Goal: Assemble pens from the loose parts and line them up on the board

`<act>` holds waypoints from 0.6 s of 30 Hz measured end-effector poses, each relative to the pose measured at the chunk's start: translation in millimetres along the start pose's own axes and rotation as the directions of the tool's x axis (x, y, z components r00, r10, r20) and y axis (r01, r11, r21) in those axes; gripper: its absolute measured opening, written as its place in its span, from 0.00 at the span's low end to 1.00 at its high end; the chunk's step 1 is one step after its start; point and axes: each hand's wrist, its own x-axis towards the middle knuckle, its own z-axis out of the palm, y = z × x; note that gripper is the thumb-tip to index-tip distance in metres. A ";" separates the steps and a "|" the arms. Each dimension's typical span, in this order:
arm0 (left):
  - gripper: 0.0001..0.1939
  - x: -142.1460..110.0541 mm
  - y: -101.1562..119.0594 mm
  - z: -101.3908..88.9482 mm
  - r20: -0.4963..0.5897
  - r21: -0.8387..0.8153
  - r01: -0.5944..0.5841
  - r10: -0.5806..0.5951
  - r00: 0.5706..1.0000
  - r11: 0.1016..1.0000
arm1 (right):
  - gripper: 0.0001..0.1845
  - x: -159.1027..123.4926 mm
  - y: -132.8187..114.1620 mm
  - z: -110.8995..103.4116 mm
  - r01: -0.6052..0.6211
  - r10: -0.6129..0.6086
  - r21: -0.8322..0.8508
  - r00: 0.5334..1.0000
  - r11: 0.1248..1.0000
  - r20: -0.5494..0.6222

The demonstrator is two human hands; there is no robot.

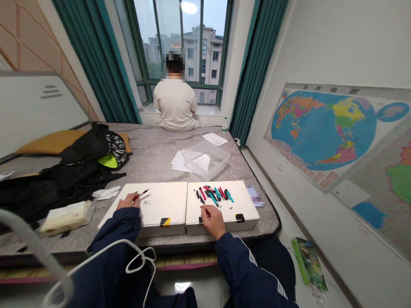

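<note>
My left hand point(128, 201) rests over the left white box point(163, 197), fingers closed on a slim pen point(142, 193) with red and dark parts that points up to the right. Over the front edge of the right white box point(247, 196), my right hand point(213, 219) has thumb and fingers pinched together; whatever is between them is too small to make out. Just beyond that hand lies a heap of pen parts point(215, 195) in black, red and teal, spread on the right box. Black and yellow tape pieces point(165, 222) mark the front edges of the boxes.
Behind the boxes are a clear plastic bin point(208, 161) and white papers point(180, 161). A tissue pack point(68, 216) and black bag point(87, 150) lie left. A white cable point(135, 246) loops before my left arm. Another person point(175, 101) sits by the window, back turned.
</note>
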 end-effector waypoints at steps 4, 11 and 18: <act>0.16 0.9 6.5 2.3 0.124 0.117 0.145 -0.160 0.979 0.982 | 0.12 -17.0 7.7 -29.0 -0.013 0.012 -0.046 1.000 0.999 -0.012; 0.16 3.0 2.9 9.7 0.145 0.135 0.177 -0.196 0.970 0.975 | 0.12 -30.4 38.4 -72.1 -0.103 0.095 -0.119 0.993 0.988 -0.069; 0.18 -3.7 -11.8 16.7 0.126 0.247 0.115 -0.150 0.981 0.962 | 0.12 -23.3 56.6 -89.7 -0.147 0.135 -0.229 0.989 0.962 -0.065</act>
